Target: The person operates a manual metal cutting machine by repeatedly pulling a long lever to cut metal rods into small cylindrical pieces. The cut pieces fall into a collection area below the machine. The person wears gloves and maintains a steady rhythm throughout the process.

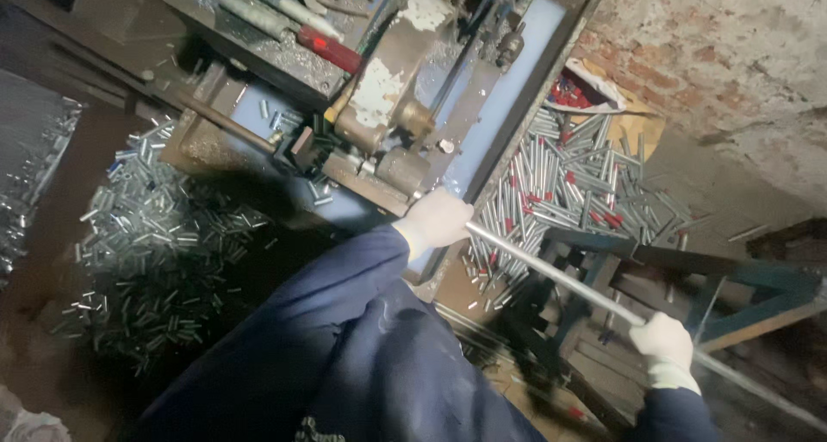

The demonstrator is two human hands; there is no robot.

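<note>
Rod (551, 270), long, thin, metal, runs from frame centre to lower right. Left hand (438, 218) gloved, closed round rod beside machine (405, 106); right hand (663, 339) clenched further back. Risk: left fingers near cutter; rod whip; loose cut tubes (155, 235) roll underfoot.

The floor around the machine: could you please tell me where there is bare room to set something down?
Bare floor lies beside the brick wall, past the long tubes. The short-tube heap crowds the other side; the frame and hands on the rod fill the middle.
</note>
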